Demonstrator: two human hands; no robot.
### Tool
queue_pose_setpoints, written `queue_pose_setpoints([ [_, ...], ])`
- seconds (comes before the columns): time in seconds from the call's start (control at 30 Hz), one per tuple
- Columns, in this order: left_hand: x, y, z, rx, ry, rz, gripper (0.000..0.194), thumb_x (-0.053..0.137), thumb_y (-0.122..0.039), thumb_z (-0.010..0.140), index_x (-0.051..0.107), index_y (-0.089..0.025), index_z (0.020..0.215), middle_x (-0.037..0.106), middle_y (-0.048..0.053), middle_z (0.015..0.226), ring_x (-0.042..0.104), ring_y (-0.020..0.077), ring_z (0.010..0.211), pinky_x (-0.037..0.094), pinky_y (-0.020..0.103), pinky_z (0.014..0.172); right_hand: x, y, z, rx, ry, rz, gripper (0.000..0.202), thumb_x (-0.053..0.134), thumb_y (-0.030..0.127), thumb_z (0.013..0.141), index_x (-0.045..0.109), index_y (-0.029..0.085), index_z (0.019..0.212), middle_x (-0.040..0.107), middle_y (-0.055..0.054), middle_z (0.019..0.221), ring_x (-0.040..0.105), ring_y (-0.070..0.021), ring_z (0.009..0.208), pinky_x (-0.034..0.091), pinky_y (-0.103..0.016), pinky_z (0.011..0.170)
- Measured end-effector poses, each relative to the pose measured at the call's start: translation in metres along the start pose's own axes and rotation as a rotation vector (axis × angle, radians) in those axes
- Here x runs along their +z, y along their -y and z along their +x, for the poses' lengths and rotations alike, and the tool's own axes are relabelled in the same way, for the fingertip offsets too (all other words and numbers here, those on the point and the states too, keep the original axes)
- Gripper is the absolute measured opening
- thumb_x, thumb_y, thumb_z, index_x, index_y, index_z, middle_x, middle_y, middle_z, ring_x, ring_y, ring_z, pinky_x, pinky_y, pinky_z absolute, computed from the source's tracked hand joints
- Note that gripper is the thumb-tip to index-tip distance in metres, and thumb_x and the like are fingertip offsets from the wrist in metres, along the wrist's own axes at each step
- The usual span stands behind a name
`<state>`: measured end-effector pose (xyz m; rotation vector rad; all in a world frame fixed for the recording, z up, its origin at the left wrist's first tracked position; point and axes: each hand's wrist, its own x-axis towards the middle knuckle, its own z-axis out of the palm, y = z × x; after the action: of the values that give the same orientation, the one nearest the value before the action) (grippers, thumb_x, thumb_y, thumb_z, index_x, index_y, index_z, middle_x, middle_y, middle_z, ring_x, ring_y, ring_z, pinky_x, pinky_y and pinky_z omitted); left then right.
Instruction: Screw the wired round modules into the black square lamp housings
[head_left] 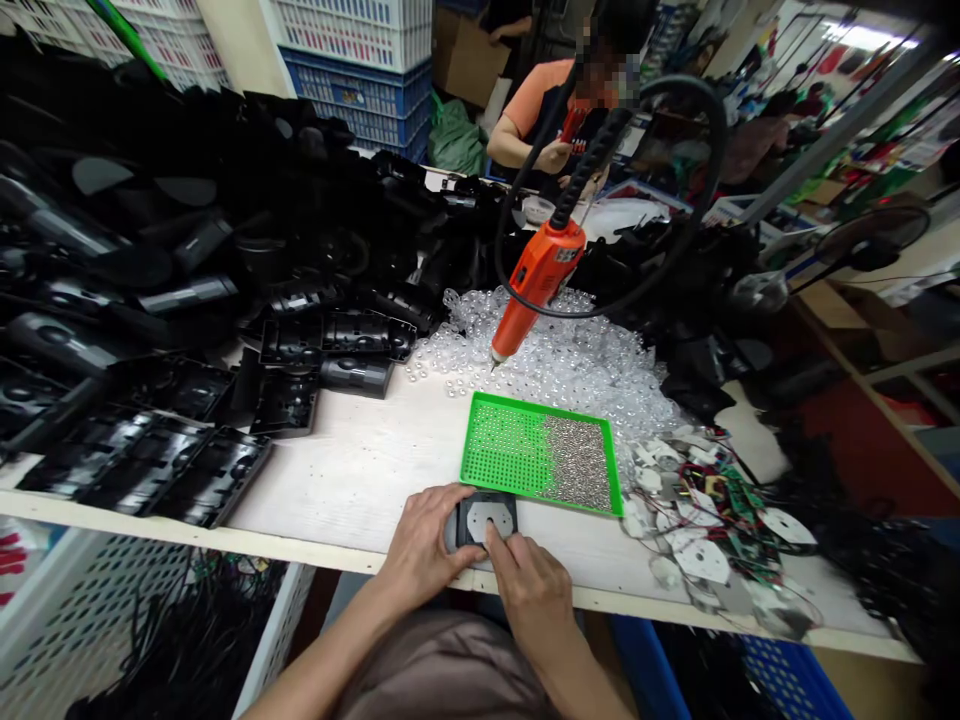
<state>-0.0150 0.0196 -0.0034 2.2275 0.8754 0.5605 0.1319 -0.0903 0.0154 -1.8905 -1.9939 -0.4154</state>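
Observation:
Near the table's front edge, my left hand [426, 540] grips a small dark plastic housing [509, 508] by its left side, thumb below and fingers above. A light grey plate [480, 520] with small holes lies in the housing's face. My right hand [530, 577] presses an extended index fingertip on that plate; its other fingers are curled. Just beyond the housing lies a green perforated tray [487, 470], with many small metal screws [581, 460] heaped in its right half. An orange electric screwdriver [536, 280] hangs bit-down above the far side of the tray.
Black plastic shells [187, 465] cover the left of the table [337, 470]. Clear plastic pieces [570, 360] are heaped behind the tray. Wired circuit boards and white discs [701, 555] lie at right. A looped black cable [712, 150] hangs overhead. Across the table sits another person [536, 105].

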Motion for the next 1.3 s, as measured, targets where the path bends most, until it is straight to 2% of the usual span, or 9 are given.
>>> queue_pose_setpoints([
  [0.23, -0.011, -0.006, 0.001, -0.014, 0.053, -0.043, 0.055, 0.069, -0.029, 0.077, 0.047, -0.026, 0.128, 0.06, 0.008, 0.125, 0.053, 0.0277, 0.118, 0.041, 0.045, 0.099, -0.002, 0.004, 0.003, 0.057, 0.216, -0.044, 0.039, 0.057, 0.001, 0.081, 0.058, 0.015, 0.117, 0.061, -0.002, 0.071, 0.057, -0.0179, 0.064, 0.038, -0.032, 0.055],
  [0.4, -0.006, -0.012, 0.004, -0.128, 0.016, -0.06, 0.03, 0.049, -0.033, 0.091, 0.054, -0.025, 0.12, 0.063, 0.007, 0.118, 0.056, 0.0255, 0.112, 0.043, 0.044, 0.095, -0.004, 0.004, 0.006, 0.088, 0.321, -0.024, 0.046, 0.062, 0.002, 0.077, 0.057, 0.017, 0.121, 0.064, -0.002, 0.075, 0.06, -0.0179, 0.068, 0.04, -0.032, 0.059],
  [0.5, 0.003, -0.015, 0.008, -0.222, -0.035, -0.013, 0.028, 0.052, -0.032, 0.087, 0.057, -0.024, 0.113, 0.067, 0.006, 0.109, 0.059, 0.0266, 0.106, 0.043, 0.046, 0.093, -0.006, 0.006, 0.007, 0.111, 0.337, -0.027, 0.044, 0.064, 0.006, 0.078, 0.059, 0.019, 0.12, 0.064, -0.001, 0.075, 0.06, -0.0181, 0.068, 0.04, -0.032, 0.061],
  [0.63, 0.004, -0.019, 0.014, -0.29, -0.006, 0.03, 0.031, 0.057, -0.028, 0.082, 0.059, -0.024, 0.113, 0.068, 0.006, 0.106, 0.059, 0.0277, 0.104, 0.041, 0.047, 0.093, -0.007, 0.007, 0.007, 0.14, 0.335, -0.028, 0.04, 0.063, 0.008, 0.08, 0.06, 0.02, 0.118, 0.064, -0.002, 0.074, 0.059, -0.0181, 0.068, 0.039, -0.032, 0.063],
  [0.9, -0.002, -0.021, 0.021, -0.345, 0.05, 0.04, 0.027, 0.063, -0.027, 0.078, 0.059, -0.024, 0.105, 0.068, 0.005, 0.104, 0.058, 0.0291, 0.105, 0.038, 0.05, 0.093, -0.001, 0.01, 0.009, 0.126, 0.168, -0.004, 0.029, 0.057, 0.009, 0.083, 0.065, 0.016, 0.111, 0.063, -0.004, 0.068, 0.058, -0.0195, 0.062, 0.039, -0.033, 0.058],
  [1.0, 0.0, -0.02, 0.02, -0.337, 0.036, 0.048, 0.028, 0.063, -0.026, 0.079, 0.059, -0.024, 0.107, 0.068, 0.004, 0.104, 0.058, 0.028, 0.104, 0.038, 0.049, 0.093, -0.014, -0.008, 0.006, 0.146, 0.134, 0.151, 0.023, 0.052, 0.018, 0.09, 0.068, 0.018, 0.107, 0.068, -0.004, 0.071, 0.061, -0.0175, 0.065, 0.043, -0.03, 0.06],
  [1.13, 0.004, -0.017, 0.017, -0.309, 0.019, 0.057, 0.03, 0.06, -0.029, 0.083, 0.057, -0.023, 0.111, 0.067, 0.005, 0.108, 0.058, 0.0274, 0.106, 0.036, 0.049, 0.095, -0.043, -0.06, -0.011, 0.34, 0.049, 0.264, 0.029, 0.044, 0.026, 0.096, 0.071, 0.018, 0.102, 0.074, -0.006, 0.088, 0.067, -0.0161, 0.077, 0.049, -0.027, 0.071],
  [1.23, 0.006, -0.015, 0.016, -0.297, 0.016, 0.054, 0.03, 0.057, -0.031, 0.085, 0.057, -0.022, 0.114, 0.066, 0.007, 0.107, 0.057, 0.0283, 0.106, 0.035, 0.05, 0.096, -0.058, -0.087, -0.027, 0.424, 0.124, 0.234, 0.028, 0.047, 0.029, 0.094, 0.073, 0.02, 0.092, 0.075, -0.006, 0.089, 0.069, -0.0188, 0.08, 0.052, -0.029, 0.073],
  [1.3, 0.007, -0.014, 0.016, -0.292, 0.011, 0.052, 0.03, 0.056, -0.031, 0.086, 0.057, -0.021, 0.114, 0.066, 0.007, 0.106, 0.057, 0.029, 0.106, 0.035, 0.051, 0.096, -0.062, -0.088, -0.034, 0.399, 0.198, 0.273, 0.028, 0.047, 0.025, 0.093, 0.074, 0.021, 0.09, 0.075, -0.005, 0.086, 0.07, -0.0186, 0.079, 0.053, -0.029, 0.072],
])
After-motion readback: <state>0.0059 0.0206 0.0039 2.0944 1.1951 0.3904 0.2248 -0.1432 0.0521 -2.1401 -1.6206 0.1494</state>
